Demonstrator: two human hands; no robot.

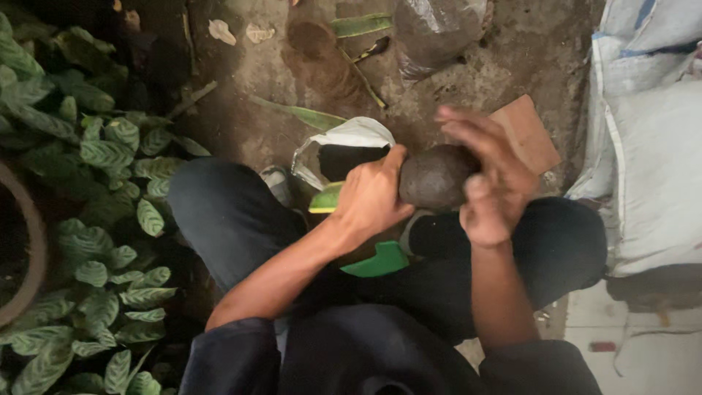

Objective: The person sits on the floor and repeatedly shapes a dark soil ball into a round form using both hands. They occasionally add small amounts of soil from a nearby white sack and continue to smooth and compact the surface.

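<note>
A dark, rounded lump of soil [435, 178] is held between both hands above my lap. My left hand [371, 199] grips its left end, thumb lying over the top. My right hand [486, 179] cups the right side, fingers spread and blurred. A green leaf [325, 197] pokes out below my left hand. Just behind the lump stands a small open plastic bag [344, 143] with dark soil inside.
Striped-leaf plants [102, 219] fill the left side beside a round pot rim [33, 249]. White sacks [651, 146] lean at the right. A clear bag of soil [435, 33], a flat brown piece [526, 132] and loose leaves lie on the dirt ground. A green shape [380, 260] rests by my knee.
</note>
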